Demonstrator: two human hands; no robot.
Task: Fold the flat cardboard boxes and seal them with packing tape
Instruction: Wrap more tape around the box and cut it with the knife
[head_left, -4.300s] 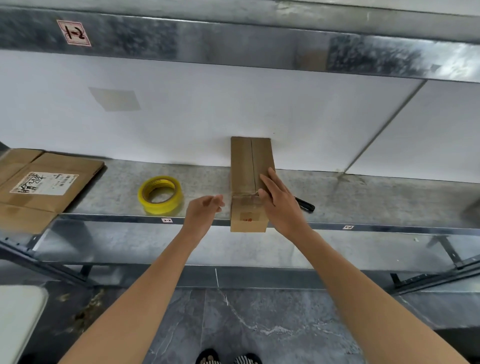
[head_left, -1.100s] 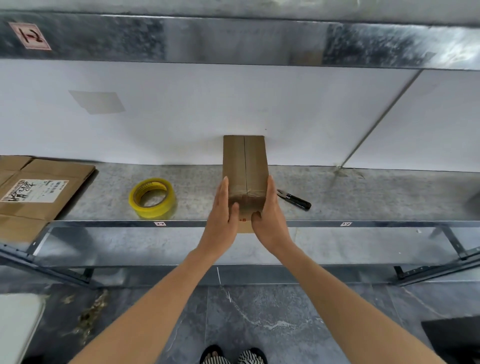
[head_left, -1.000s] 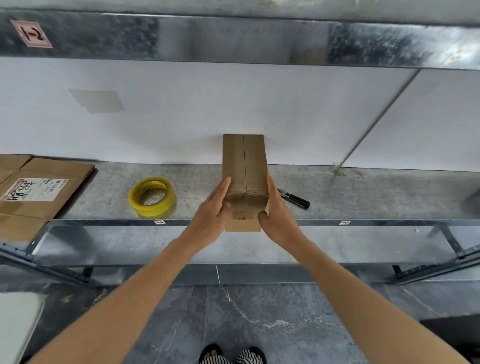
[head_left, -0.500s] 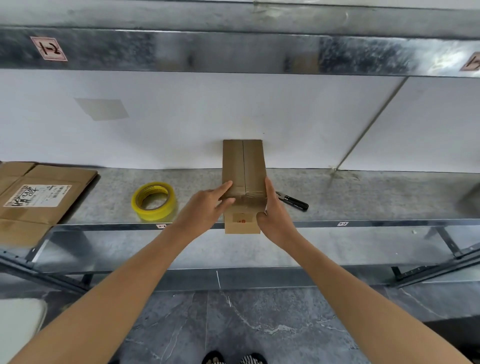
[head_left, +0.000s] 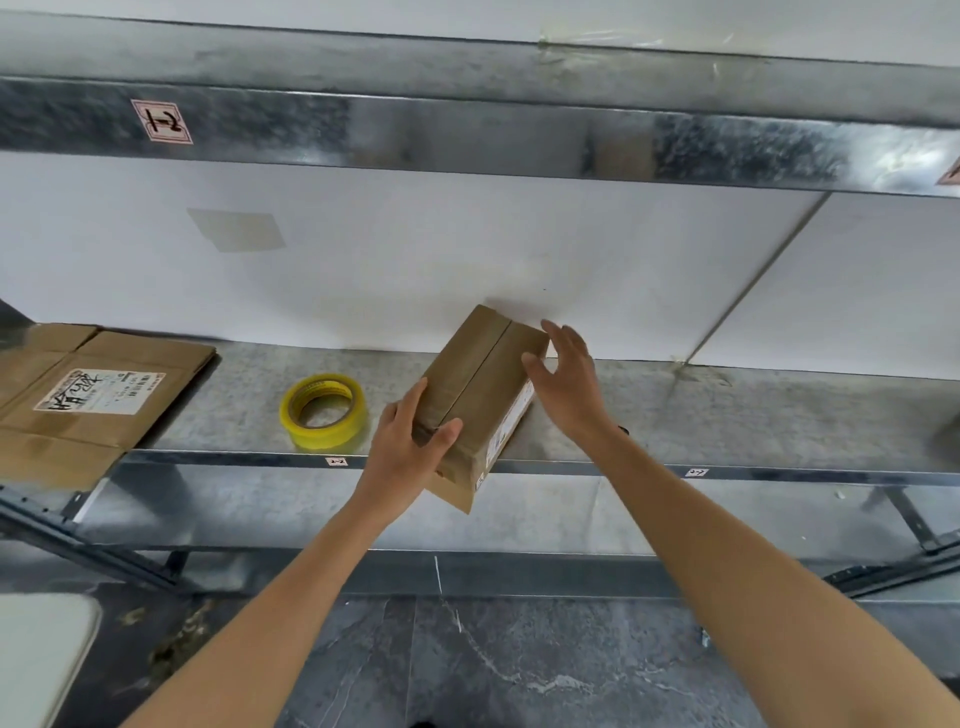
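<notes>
Box: cardboard box (head_left: 478, 395), just right of the yellow tape roll (head_left: 323, 410), lying at a slant with its seam up, near end jutting past the front edge of the metal shelf (head_left: 727, 415).
Left hand (head_left: 410, 447): between roll and box, gripping the box's near end, thumb across the top.
Right hand (head_left: 569, 379): beyond the box from the roll, fingers spread and relaxed at its far right corner; contact unclear.
Flat cardboard (head_left: 104, 395): white-labelled, well left of the roll.

Probably warehouse packing area: galvanised labelled shelving (head_left: 727, 415), flat cartons (head_left: 156, 358) (tape roll (head_left: 322, 437) nearby).
</notes>
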